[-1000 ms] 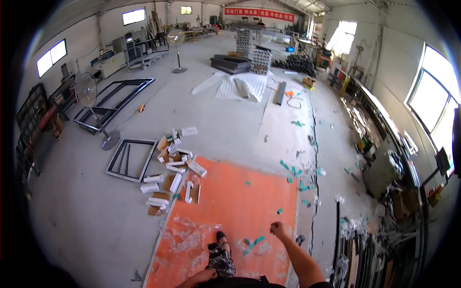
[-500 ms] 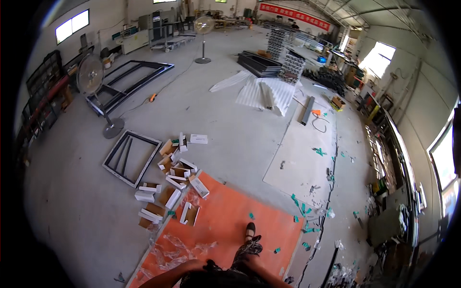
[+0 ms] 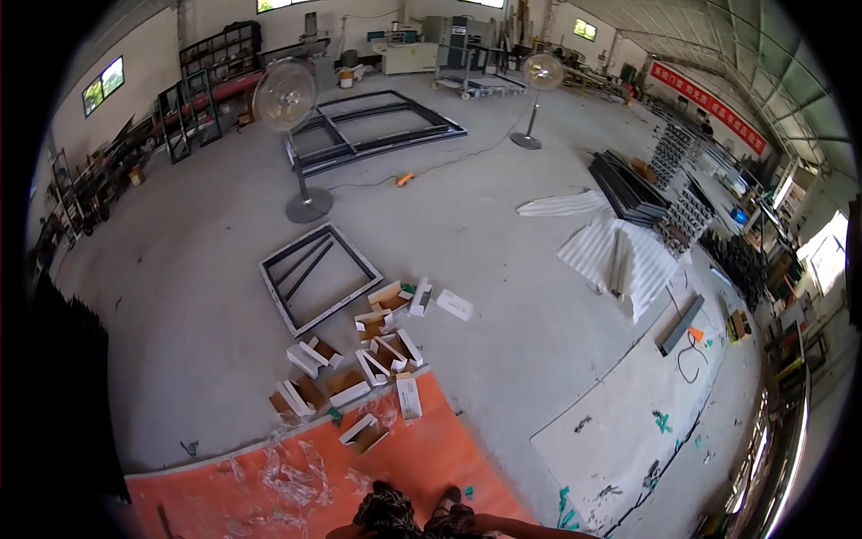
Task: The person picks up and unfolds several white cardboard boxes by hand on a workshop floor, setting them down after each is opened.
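Standing on an orange mat (image 3: 449,431), I have both arms low against my body at the bottom edge. Of my left arm only a sliver shows beside my patterned trouser leg (image 3: 384,508); the hand itself is out of view. My right hand (image 3: 480,522) rests near my other thigh, its fingers not readable. Neither arm visibly lifts a thing. Nearest to me on the mat lie an opened white carton (image 3: 364,436) and crumpled clear plastic film (image 3: 292,476). Several more open small cartons (image 3: 348,386) are scattered just beyond the mat's edge.
A dark rectangular frame (image 3: 314,283) lies on the floor beyond the cartons. Behind it stand a pedestal fan (image 3: 307,207) and a larger frame (image 3: 377,135). An orange-ended cable (image 3: 404,180) crosses the floor. Stacked dark profiles (image 3: 628,189) and white corrugated sheeting (image 3: 620,260) lie to the right.
My view has swung left, so the frames, fans and cartons sit further right in the picture. Both my feet now show close together. My arms have sunk lower in view.
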`<move>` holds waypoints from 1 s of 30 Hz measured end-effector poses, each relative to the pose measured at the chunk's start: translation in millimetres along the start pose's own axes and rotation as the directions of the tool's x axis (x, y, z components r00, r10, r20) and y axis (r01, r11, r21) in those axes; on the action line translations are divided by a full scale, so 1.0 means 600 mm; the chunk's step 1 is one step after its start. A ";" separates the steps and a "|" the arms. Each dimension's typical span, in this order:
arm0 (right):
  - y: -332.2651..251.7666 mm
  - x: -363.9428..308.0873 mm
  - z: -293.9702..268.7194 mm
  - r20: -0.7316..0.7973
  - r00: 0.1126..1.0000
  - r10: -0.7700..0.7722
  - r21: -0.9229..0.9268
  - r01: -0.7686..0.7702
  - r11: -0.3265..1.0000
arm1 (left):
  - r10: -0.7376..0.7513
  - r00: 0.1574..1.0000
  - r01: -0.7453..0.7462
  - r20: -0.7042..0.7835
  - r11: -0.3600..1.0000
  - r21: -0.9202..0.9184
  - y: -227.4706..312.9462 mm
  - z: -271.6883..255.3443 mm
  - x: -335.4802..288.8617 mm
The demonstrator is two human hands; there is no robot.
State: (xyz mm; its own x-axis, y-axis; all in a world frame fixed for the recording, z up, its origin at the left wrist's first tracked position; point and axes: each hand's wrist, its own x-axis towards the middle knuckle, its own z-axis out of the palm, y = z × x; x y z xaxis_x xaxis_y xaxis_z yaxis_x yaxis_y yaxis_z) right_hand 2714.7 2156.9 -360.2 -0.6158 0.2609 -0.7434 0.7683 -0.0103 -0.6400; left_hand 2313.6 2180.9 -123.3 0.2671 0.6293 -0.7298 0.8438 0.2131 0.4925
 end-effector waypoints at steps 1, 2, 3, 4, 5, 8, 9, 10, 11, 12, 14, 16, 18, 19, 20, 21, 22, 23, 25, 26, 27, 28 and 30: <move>0.011 0.002 -0.016 -0.017 1.000 -0.010 0.052 0.011 0.999 | -0.214 0.962 0.269 0.169 0.845 -0.462 -0.001 0.003 -0.005; 0.006 -0.009 -0.024 -0.019 1.000 -0.015 0.100 0.017 0.995 | -0.235 0.957 0.289 0.170 0.818 -0.498 -0.024 0.014 0.012; -0.062 -0.040 -0.088 0.022 0.998 0.061 0.151 -0.063 0.987 | -0.161 0.967 0.224 0.196 0.905 -0.362 -0.074 0.046 0.045; -0.159 -0.096 -0.166 0.055 0.987 0.153 0.204 -0.161 0.966 | -0.081 0.965 0.139 0.251 0.965 -0.223 -0.111 0.086 0.070; -0.189 -0.111 -0.207 0.069 0.981 0.183 0.251 -0.195 0.948 | -0.126 0.937 0.213 0.326 0.946 -0.244 -0.086 0.076 0.088; -0.199 -0.105 -0.283 0.026 0.982 0.189 0.038 -0.190 0.981 | -0.031 0.995 0.058 0.094 0.950 -0.307 -0.030 0.050 0.111; -0.199 -0.108 -0.308 0.006 0.988 0.157 0.048 -0.157 0.986 | -0.066 0.977 0.124 0.203 0.950 -0.288 -0.010 0.024 0.131; -0.198 -0.116 -0.318 -0.012 0.993 0.121 0.071 -0.120 0.990 | -0.103 0.943 0.189 0.317 0.949 -0.253 0.005 -0.005 0.132; -0.186 -0.115 -0.340 0.089 0.990 0.106 0.060 -0.112 0.992 | -0.104 0.941 0.201 0.323 0.938 -0.283 0.005 -0.020 0.138; -0.177 -0.122 -0.357 0.120 0.986 0.117 0.044 -0.123 0.991 | -0.129 0.913 0.261 0.388 0.914 -0.311 0.009 -0.030 0.137; -0.169 -0.135 -0.383 0.263 0.940 0.220 0.145 -0.263 0.954 | -0.150 0.874 0.334 0.463 0.877 -0.346 0.018 -0.024 0.131; -0.171 -0.143 -0.396 0.319 0.933 0.163 0.384 -0.285 0.878 | -0.060 0.945 0.247 0.322 0.777 -0.578 0.033 -0.007 0.114; -0.217 -0.144 -0.426 0.401 0.903 0.157 0.514 -0.363 0.777 | -0.029 0.943 0.244 0.332 0.740 -0.626 0.054 -0.001 0.111; -0.174 -0.123 -0.418 0.537 0.835 0.120 0.423 -0.390 0.818 | 0.029 0.935 0.194 0.352 0.790 -0.581 0.058 0.019 0.117; -0.158 -0.108 -0.421 0.634 0.767 0.098 0.352 -0.400 0.846 | 0.084 0.924 0.140 0.372 0.833 -0.536 0.064 0.038 0.123; -0.149 -0.089 -0.429 0.700 0.709 0.087 0.295 -0.397 0.869 | 0.150 0.912 0.096 0.381 0.827 -0.554 0.083 0.031 0.133; -0.137 -0.077 -0.436 0.758 0.646 0.083 0.236 -0.391 0.890 | 0.078 0.875 0.188 0.479 0.855 -0.483 0.116 0.030 0.136; -0.131 -0.057 -0.437 0.803 0.592 0.070 0.186 -0.359 0.915 | 0.087 0.913 0.179 0.399 0.793 -0.583 0.138 0.050 0.135; -0.119 -0.024 -0.423 0.883 0.467 0.048 0.090 -0.269 0.959 | 0.205 0.763 0.177 0.613 0.846 -0.503 0.164 0.122 0.163; -0.104 -0.013 -0.419 0.911 0.410 0.047 0.050 -0.222 0.974 | 0.218 0.767 0.214 0.604 0.801 -0.559 0.187 0.107 0.182; -0.092 -0.004 -0.413 0.939 0.341 0.042 0.015 -0.163 0.986 | 0.237 0.764 0.234 0.600 0.765 -0.600 0.207 0.103 0.199; -0.081 0.009 -0.403 0.961 0.274 0.037 -0.012 -0.092 0.996 | 0.252 0.758 0.251 0.602 0.739 -0.625 0.216 0.100 0.218; -0.060 0.022 -0.387 0.991 0.128 0.030 -0.037 0.052 0.998 | 0.299 0.739 0.263 0.604 0.698 -0.666 0.234 0.099 0.255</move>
State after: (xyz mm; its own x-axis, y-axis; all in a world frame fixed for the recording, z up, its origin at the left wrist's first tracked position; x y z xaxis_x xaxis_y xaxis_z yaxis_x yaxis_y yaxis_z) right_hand 2719.3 2384.9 -301.6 -0.2291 -0.9239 -0.3065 0.7411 0.0387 -0.6703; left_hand 2500.2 2262.9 -194.0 0.7306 0.0771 -0.6784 0.3487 0.8121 0.4679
